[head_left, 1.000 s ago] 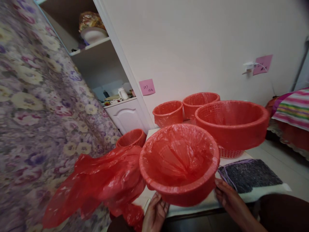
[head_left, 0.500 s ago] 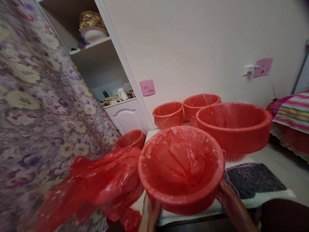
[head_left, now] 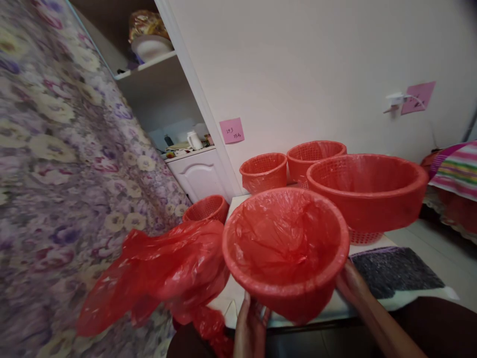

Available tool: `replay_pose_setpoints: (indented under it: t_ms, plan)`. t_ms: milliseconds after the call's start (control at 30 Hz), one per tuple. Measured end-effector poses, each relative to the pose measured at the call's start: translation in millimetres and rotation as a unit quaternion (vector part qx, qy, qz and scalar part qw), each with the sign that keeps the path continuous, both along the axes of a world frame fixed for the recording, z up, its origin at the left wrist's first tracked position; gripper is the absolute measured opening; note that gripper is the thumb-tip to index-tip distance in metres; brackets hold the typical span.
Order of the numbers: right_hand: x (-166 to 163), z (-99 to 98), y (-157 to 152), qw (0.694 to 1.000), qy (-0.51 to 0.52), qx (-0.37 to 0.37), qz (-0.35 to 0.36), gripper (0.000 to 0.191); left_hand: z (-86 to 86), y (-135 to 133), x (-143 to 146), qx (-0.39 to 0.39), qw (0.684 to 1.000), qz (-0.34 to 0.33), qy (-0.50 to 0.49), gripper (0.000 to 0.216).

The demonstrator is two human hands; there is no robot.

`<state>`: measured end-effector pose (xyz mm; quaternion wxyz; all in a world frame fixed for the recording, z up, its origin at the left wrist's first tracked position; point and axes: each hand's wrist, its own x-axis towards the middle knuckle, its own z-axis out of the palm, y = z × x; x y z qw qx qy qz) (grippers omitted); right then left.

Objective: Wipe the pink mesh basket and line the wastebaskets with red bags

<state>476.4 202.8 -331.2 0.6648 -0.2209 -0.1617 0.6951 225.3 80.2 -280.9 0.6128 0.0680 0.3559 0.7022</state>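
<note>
A round red plastic basket (head_left: pixel 286 297) tilts toward me at the table's front edge, lined with a thin red plastic bag (head_left: pixel 279 243) that is folded over its rim. My left hand (head_left: pixel 252 320) grips its lower left side, the fingers reaching under the bag-covered wall. On the right side my right hand (head_left: pixel 352 284) presses against the wall below the rim, its fingertips hidden behind the basket. Just left of the basket a heap of loose red plastic bags (head_left: pixel 167 273) hangs over the table edge.
Bag-lined baskets stand behind: a small one (head_left: pixel 264 174), another (head_left: pixel 316 149) and a wide one (head_left: pixel 368 194). A further basket (head_left: pixel 206 209) is at the left. A dark mesh cloth (head_left: pixel 397 271) lies at right on the table (head_left: pixel 219 301). A floral curtain (head_left: pixel 74 199) hangs left.
The basket tilts a little differently, and more of its lower wall shows. My left fingers are further under it. The whole view has shifted slightly.
</note>
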Motion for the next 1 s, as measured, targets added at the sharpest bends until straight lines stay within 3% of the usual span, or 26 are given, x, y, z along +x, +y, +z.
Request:
replay_pose_setpoints:
  t_ms: [333,667,833,1000]
  plan:
    - [1,-11.1,-26,0.999,0.008,-0.01,0.041,0.046,7.9,0,2,0.027,0.999,-0.021,-0.003,0.023]
    - [-3,-24.3,-17,0.999,0.004,-0.019,0.029,0.042,-29.8,6,-8,-0.034,0.999,-0.034,0.002,0.019]
    - [-4,-14.4,-26,0.999,0.017,-0.028,0.009,0.03,-18.9,9,-12,-0.017,0.998,-0.065,-0.018,0.009]
    - [-4,-5.1,-42,0.998,0.021,-0.034,0.038,0.034,-12.5,2,-6,-0.001,0.997,-0.08,-0.011,0.028]
